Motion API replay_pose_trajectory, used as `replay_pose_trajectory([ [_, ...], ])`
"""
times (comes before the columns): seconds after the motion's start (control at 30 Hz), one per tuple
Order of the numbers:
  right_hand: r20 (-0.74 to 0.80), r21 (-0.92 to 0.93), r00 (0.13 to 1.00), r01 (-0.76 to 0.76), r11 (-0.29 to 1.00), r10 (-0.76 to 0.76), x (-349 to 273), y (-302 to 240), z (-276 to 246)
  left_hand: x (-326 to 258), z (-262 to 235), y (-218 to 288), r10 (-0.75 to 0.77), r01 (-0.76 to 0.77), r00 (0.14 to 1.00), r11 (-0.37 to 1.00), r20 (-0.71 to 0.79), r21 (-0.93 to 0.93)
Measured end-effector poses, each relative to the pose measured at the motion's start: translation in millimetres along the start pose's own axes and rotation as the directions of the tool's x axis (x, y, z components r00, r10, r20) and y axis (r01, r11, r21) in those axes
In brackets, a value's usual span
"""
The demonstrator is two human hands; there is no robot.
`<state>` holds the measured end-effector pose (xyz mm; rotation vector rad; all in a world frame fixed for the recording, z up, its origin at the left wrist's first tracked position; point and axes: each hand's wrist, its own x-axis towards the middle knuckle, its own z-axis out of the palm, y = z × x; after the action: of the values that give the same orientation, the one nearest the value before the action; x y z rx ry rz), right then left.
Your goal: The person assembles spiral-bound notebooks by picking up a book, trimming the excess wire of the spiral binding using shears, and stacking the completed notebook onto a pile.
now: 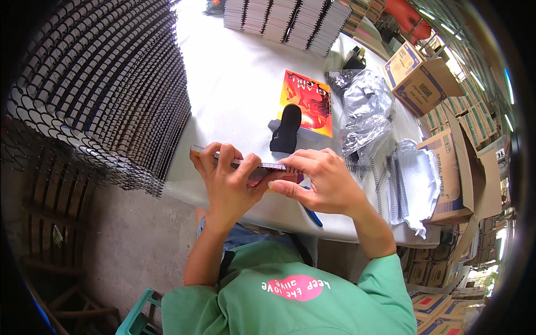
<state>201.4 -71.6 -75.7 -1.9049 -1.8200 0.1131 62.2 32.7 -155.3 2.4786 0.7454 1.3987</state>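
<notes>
A thin notebook (267,165) is held edge-up over the table's near edge, with a dark spiral coil along its right part. My left hand (224,181) is closed on it, fingers over the top edge and thumb below. My right hand (329,181) pinches the coil end, index finger above and thumb against the near side. Just beyond lies a pile of books with a red and yellow cover (314,103). A curved black object (287,129) rests against that pile. Under my right hand a blue-handled tool (314,215) lies at the table edge, partly hidden.
Tall stacks of spiral-bound notebooks (106,84) fill the left side; more bound stacks (285,22) stand at the back. To the right are clear plastic wrap (365,100), black coils (396,187) on white paper, and open cardboard boxes (449,173). A green stool (139,312) stands at lower left.
</notes>
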Motion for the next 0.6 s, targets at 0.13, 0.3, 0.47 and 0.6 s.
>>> replay_pose_trajectory([
  [0.13, -0.067, -0.05, 0.99, -0.129, 0.99, 0.125, 3.0, -2.9, 10.7, -2.1, 2.4, 1.1, 0.014, -0.015, 0.999, 1.0, -0.029, -0.024],
  [0.3, 0.135, 0.046, 0.966, -0.23, 0.972, 0.222, 6.0, -1.1, 1.2, -3.1, -6.0, -3.6, 0.029, -0.029, 1.0, 0.998, -0.003, -0.06],
  [0.47, 0.346, 0.289, 0.868, 0.261, 0.921, -0.355, 37.8, 67.6, -24.4, 6.4, -29.9, -18.6, 0.135, -0.095, 0.98, 0.964, 0.148, -0.248],
  [0.6, 0.372, -0.574, 0.827, 0.561, 0.596, -0.421, 49.9, 127.4, 21.2, 3.8, -25.8, -21.1, 0.17, -0.118, 0.971, 0.952, 0.166, -0.284],
])
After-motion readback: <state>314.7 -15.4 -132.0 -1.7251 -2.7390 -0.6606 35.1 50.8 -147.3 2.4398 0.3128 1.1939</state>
